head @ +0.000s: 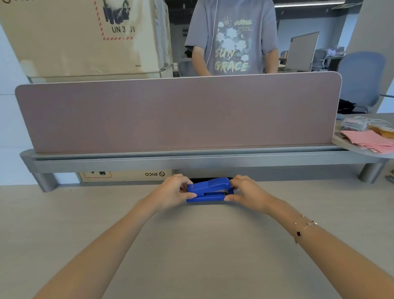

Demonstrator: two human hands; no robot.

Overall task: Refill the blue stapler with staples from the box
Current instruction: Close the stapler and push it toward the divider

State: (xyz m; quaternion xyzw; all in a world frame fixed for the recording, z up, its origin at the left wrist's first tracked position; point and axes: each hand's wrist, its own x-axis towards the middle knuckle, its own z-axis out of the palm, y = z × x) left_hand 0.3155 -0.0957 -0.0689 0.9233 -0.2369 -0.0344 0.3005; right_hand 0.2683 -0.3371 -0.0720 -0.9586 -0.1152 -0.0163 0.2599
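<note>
Both hands — left (170, 191), right (246, 190) — hold the stapler (209, 190) by its ends, fingers pinching it (top slightly raised), at the table's (196, 251) far edge.

Glossy plastic stapler (208, 189); matt desk (196, 251); cloth-like divider (178, 114).

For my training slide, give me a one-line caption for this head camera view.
Left hand and right hand grip the blue stapler at both ends on the desk.
</note>
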